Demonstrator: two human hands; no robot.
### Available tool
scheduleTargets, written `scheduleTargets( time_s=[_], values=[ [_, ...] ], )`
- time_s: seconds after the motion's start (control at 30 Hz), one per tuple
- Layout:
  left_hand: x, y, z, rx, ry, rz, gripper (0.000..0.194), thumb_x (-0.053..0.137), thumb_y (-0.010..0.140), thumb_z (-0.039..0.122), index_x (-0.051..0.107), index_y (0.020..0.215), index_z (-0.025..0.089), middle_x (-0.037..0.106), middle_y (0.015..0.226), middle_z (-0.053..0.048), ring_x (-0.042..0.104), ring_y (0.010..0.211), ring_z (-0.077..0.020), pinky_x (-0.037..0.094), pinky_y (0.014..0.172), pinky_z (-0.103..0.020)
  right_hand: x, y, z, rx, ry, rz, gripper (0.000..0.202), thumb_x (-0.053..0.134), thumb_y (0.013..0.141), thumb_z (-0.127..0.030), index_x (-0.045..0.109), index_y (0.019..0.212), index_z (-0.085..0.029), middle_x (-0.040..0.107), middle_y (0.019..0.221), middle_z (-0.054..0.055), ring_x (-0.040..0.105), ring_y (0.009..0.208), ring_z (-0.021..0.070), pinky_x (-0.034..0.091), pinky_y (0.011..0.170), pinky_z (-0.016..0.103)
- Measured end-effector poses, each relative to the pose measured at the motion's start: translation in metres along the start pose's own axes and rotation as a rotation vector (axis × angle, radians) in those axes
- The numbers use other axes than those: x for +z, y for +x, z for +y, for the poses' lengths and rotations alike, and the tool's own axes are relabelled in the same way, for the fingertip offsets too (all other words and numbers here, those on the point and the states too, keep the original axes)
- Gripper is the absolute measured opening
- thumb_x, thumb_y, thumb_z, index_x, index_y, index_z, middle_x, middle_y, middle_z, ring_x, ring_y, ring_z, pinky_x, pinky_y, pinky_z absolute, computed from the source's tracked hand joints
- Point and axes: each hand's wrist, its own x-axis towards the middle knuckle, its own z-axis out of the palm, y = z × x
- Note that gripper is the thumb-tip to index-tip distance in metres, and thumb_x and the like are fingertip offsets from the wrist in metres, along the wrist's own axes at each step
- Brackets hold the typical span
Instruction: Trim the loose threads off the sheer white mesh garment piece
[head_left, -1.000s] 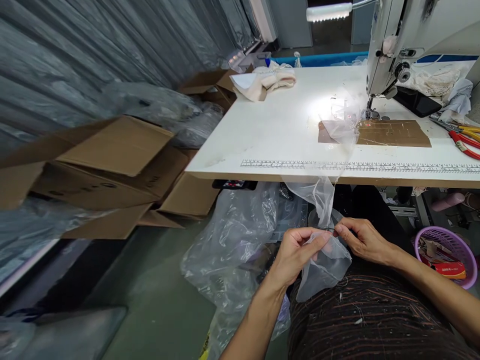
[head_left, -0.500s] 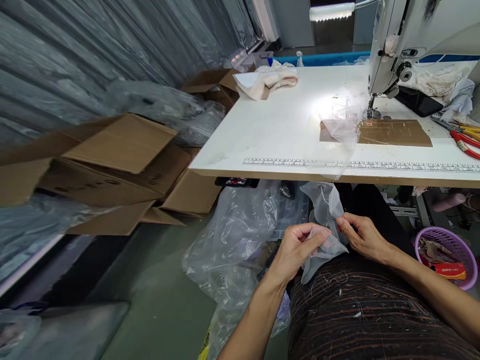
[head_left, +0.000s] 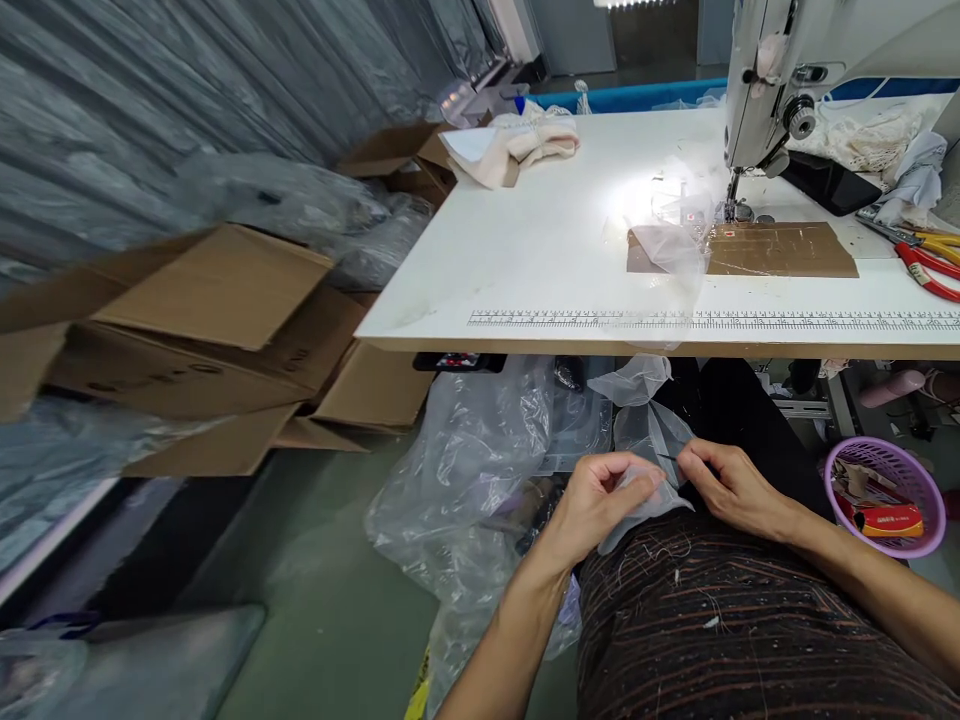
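Observation:
Sheer white fabric (head_left: 651, 428) hangs below the table edge and reaches my lap, where my left hand (head_left: 600, 505) pinches a fold of it between thumb and fingers. My right hand (head_left: 733, 490), just to the right, is closed on a thin dark pointed tool (head_left: 667, 458); its tip points left at the fabric, and the rest is hidden in my fingers. Whether the tip touches the cloth I cannot tell. Above the hands, more sheer fabric lies on the white table (head_left: 525, 250) by the needle of a sewing machine (head_left: 761, 95).
A brown cardboard strip (head_left: 787, 250) lies under the machine's needle area. Red-handled pliers (head_left: 922, 270) and a black phone-like object (head_left: 829, 183) are at right. A purple basket (head_left: 937, 500) stands on the floor. Clear plastic (head_left: 480, 440) and open cardboard boxes (head_left: 217, 285) are at left.
The view has shifted slightly, so the table and machine sit a little higher and further left. My right hand and the tool have moved slightly down relative to the left hand, which still pinches the fabric.

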Motion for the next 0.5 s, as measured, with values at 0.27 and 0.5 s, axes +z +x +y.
scheduleTargets(
  time_s=[0.27, 0.5],
  values=[
    [-0.004, 0.006, -0.025, -0.097, -0.058, -0.176, 0.039, 0.074, 0.073, 0.050, 0.077, 0.090, 0.015, 0.073, 0.077, -0.006, 0.058, 0.058, -0.0120, 0.046, 0.056, -0.023, 0.005, -0.014, 0.026, 0.248, 0.409, -0.137, 0.052, 0.064, 0.075, -0.069, 0.054, 0.075, -0.018, 0.046, 0.064, -0.004, 0.036, 0.057, 0.0092, 0.031, 0.053, 0.022],
    [-0.037, 0.074, -0.045, -0.077, -0.068, 0.174, 0.052, 0.083, 0.058, 0.052, 0.072, 0.091, 0.012, 0.072, 0.072, -0.004, 0.057, 0.053, -0.0095, 0.047, 0.056, -0.023, -0.001, 0.043, 0.075, 0.263, 0.322, 0.221, 0.051, 0.066, 0.066, -0.069, 0.054, 0.066, -0.019, 0.050, 0.060, -0.003, 0.043, 0.058, 0.0115, 0.035, 0.056, 0.026]
  ],
)
